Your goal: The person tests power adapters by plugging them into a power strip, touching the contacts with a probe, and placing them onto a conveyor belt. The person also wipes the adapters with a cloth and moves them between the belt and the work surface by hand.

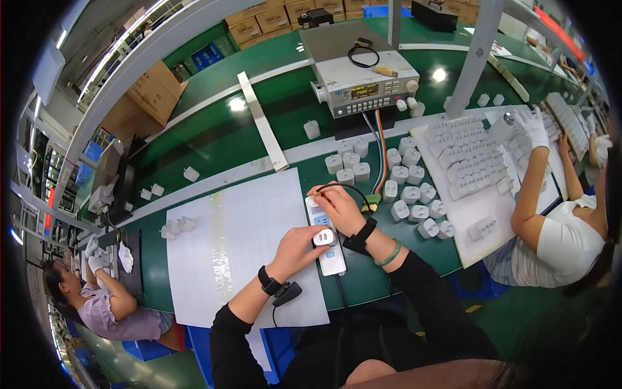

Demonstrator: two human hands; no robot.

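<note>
My left hand [295,249] grips a white two-port USB charger [324,238] between thumb and fingers, over the lower part of a white power strip [332,263] with blue sockets. At the strip's upper end, my right hand [343,209] pinches the plug [317,194] of a thin black cable [355,188]. Just beneath that plug another white charger [313,202] shows in part; whether the two touch, I cannot tell. The cable curves right to a small green-and-yellow connector board [372,201], where several coloured wires [381,152] come down.
Several white chargers [413,194] stand right of my hands. Behind them sits a grey bench instrument [366,87] with a lit display. A white sheet [249,253] covers the bench at left. Rows of chargers fill a board [466,243] beside a gloved co-worker [551,233]. Another person [107,298] works far left.
</note>
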